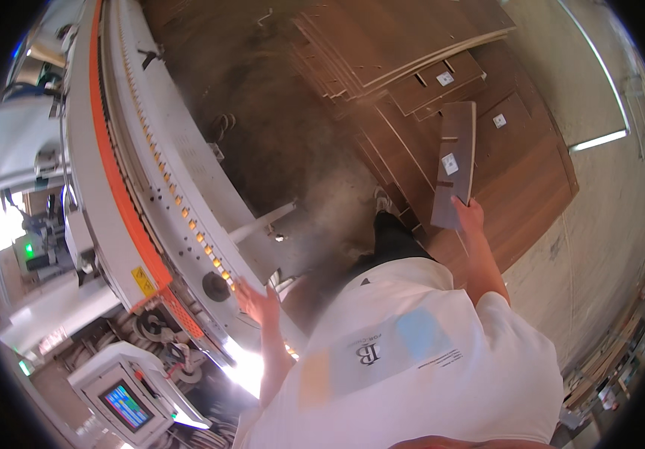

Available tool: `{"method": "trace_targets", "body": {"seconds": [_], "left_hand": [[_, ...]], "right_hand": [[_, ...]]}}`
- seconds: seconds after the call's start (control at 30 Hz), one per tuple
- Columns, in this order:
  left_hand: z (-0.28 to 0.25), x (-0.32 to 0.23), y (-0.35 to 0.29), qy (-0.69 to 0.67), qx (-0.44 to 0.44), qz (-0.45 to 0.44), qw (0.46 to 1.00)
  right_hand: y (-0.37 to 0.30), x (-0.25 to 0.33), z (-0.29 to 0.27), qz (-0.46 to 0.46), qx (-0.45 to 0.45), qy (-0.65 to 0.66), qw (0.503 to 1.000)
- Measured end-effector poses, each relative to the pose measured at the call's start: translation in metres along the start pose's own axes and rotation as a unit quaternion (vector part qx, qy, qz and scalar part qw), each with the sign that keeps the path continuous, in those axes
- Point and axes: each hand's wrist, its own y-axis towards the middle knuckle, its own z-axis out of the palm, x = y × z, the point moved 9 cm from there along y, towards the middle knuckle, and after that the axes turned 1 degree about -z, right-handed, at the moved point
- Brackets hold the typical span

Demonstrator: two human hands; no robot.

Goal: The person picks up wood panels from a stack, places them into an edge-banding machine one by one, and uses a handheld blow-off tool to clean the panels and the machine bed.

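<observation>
My right hand [470, 217] grips the lower end of a narrow brown wooden board [457, 146], which has a white label and dark crosswise slots. That board is held over a stack of larger brown panels [521, 176] on my right. My left hand [259, 301] is at the side of a long white machine [206, 176], beside its row of small yellow rollers [187, 217]. Its fingers look stretched out and hold nothing that I can see; whether they touch the machine I cannot tell.
An orange strip [116, 172] runs along the machine. Its control box with a lit screen [129, 406] stands at the lower left. A support bar [262, 222] juts out over the dusty floor [285, 135]. More brown panels [397, 34] lie stacked at the far side.
</observation>
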Motion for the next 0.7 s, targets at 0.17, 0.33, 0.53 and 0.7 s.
{"method": "trace_targets", "body": {"seconds": [0.17,0.33,0.53,0.7], "left_hand": [[-0.026,-0.111,0.011,-0.169,0.081,0.253,0.949],[-0.077,-0.168,-0.004,-0.071,0.044,0.432,0.898],[-0.085,-0.125,-0.037,-0.043,-0.035,0.517,0.854],[-0.101,-0.060,-0.056,-0.126,-0.025,0.473,0.872]], "right_hand": [[-0.040,0.040,0.014,-0.075,0.237,-0.151,0.957],[-0.131,0.141,0.064,-0.191,0.381,-0.353,0.833],[-0.210,0.172,0.138,-0.300,0.532,-0.400,0.683],[-0.257,0.185,0.185,-0.300,0.542,-0.430,0.657]]}}
